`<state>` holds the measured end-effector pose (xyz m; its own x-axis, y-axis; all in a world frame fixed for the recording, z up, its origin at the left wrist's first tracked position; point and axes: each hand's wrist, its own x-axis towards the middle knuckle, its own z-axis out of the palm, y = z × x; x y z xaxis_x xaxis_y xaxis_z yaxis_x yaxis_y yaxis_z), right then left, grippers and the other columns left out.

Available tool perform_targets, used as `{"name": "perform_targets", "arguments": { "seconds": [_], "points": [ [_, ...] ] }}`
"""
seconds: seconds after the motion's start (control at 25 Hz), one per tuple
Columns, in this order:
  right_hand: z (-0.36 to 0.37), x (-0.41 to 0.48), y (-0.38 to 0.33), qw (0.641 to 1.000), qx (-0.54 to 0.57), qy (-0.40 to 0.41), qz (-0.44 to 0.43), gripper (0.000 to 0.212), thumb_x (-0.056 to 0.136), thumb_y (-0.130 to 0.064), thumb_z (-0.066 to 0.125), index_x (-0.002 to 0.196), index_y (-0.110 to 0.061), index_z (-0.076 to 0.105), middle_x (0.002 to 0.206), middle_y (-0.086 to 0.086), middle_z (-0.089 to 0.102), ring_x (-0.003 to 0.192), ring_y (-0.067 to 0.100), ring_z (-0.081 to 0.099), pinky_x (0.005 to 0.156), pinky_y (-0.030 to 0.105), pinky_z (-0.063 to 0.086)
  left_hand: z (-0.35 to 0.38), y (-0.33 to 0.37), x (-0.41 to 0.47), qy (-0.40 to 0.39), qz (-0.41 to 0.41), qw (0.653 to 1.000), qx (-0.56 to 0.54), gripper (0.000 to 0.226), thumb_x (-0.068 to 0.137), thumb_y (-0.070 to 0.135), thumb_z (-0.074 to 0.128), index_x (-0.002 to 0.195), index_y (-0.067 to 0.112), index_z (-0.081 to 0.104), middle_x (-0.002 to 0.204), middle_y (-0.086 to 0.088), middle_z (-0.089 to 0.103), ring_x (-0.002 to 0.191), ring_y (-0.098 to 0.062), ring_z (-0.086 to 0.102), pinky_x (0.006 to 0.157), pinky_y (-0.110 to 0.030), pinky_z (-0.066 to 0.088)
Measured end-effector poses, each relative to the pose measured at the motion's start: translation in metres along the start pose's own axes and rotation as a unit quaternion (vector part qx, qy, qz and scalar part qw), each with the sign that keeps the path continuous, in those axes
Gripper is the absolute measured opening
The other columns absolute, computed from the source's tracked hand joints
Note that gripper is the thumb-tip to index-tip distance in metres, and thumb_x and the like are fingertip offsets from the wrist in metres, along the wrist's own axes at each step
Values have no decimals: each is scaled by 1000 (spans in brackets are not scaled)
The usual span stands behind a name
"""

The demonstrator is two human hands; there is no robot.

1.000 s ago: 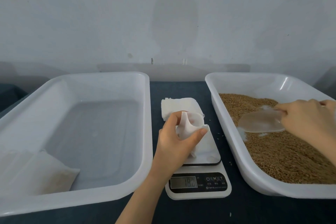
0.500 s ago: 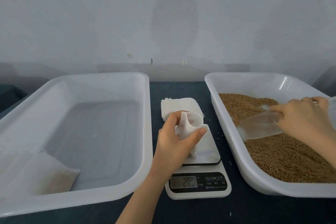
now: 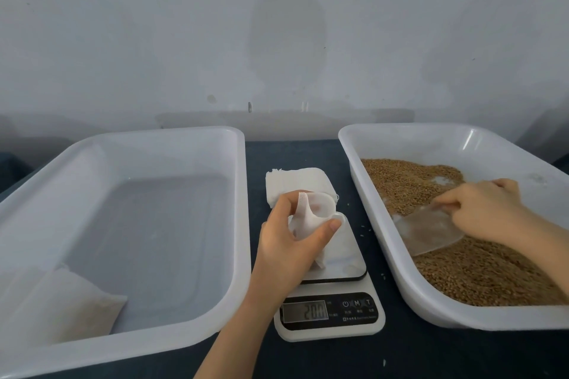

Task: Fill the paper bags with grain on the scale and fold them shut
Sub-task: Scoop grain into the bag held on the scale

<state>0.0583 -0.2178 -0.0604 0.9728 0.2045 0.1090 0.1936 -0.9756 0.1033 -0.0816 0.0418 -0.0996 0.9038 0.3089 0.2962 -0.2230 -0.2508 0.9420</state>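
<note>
1. Left hand (image 3: 286, 243) pinches the paper bag (image 3: 311, 218) between thumb and fingers. It holds the mouth open over the platform of the scale (image 3: 332, 314), which sits between the two trays.
2. Right hand (image 3: 486, 209) is curled round the back end of the clear scoop (image 3: 431, 231). The blade lies in the grain (image 3: 480, 271), close to the left wall of the right tray (image 3: 409, 286).
3. I read the bag's long axis as roughly upright, bottom on the platform, mouth facing up and turned a little right toward the grain.
4. The scoop's long axis runs from the right hand toward near-left, its wide lip leading.
5. My first worry is spillage. The lip looks wider than the soft oval mouth, so a fast tip could send grain over the rim. A few loose grains already lie on the dark table (image 3: 363, 228) right of the scale.
6. Grain landing on the platform would be weighed as if it were bagged.
7. The display (image 3: 308, 311) seems to show 200, but the left hand may be bearing on the platform, so I would not trust that figure.
8. The paper looks thin, and a slack pinch could let the bag fold or topple as grain lands.
9. A stack of empty bags (image 3: 292, 178) lies just beyond the scale, and one filled bag (image 3: 61, 308) rests in the near-left corner of the left tray (image 3: 240, 224).
</note>
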Motion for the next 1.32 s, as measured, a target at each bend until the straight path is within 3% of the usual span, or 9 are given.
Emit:
{"name": "perform_targets", "arguments": {
  "seconds": [0.16,0.32,0.52,0.8,0.92,1.08,1.2,1.32],
  "points": [
    [-5,1,8,999,-3,23,44,37,93,-23,42,109,-50,62,95,-17,65,85,10,44,97,34,19,0,0,0,-1,-2,1000,3,39,74,42,76,106,32,56,99,21,63,99,5,56,72,3,38],
    [-7,1,7,994,87,-35,56,37,92,-18,46,109,-47,63,120,-14,63,106,17,52,103,39,26,0,-1,0,-2,-1,1000,4,36,74,42,75,103,35,55,97,26,61,98,7,56,70,3,39],
    [-7,2,12,999,4,7,54,40,91,-20,43,104,-52,62,95,-19,67,81,9,45,90,33,18,0,-1,0,-1,-1,1000,5,37,74,40,76,104,32,55,98,20,63,98,7,56,71,3,39],
    [-7,1,15,999,-18,2,40,39,90,-22,41,100,-53,64,91,-19,66,80,9,45,90,33,15,0,-1,0,-4,-3,1000,8,39,75,39,75,108,30,55,102,17,62,99,6,55,70,3,39],
    [-9,1,14,998,17,-20,59,41,89,-18,43,99,-51,65,98,-18,67,86,11,49,94,34,20,0,-1,0,-5,0,1000,7,39,75,39,75,108,29,56,102,18,63,98,6,56,70,3,39],
    [-13,-1,16,987,138,-42,65,31,93,-21,50,103,-45,66,122,-15,62,110,20,52,102,42,33,0,-1,0,-1,-1,1000,3,38,74,40,76,105,32,56,99,20,63,98,8,55,71,3,39],
    [-18,0,16,988,126,-31,83,32,92,-22,48,98,-49,65,117,-13,64,101,18,53,100,40,35,0,0,0,-6,-3,1000,3,37,74,40,75,104,34,55,98,22,62,98,8,55,70,3,38],
    [-15,0,9,998,8,-12,68,39,91,-20,42,106,-50,63,98,-18,67,82,10,46,98,34,20,0,0,0,-9,1,1000,1,36,75,40,75,104,34,55,98,25,62,99,9,55,69,4,38]
  ]
}}
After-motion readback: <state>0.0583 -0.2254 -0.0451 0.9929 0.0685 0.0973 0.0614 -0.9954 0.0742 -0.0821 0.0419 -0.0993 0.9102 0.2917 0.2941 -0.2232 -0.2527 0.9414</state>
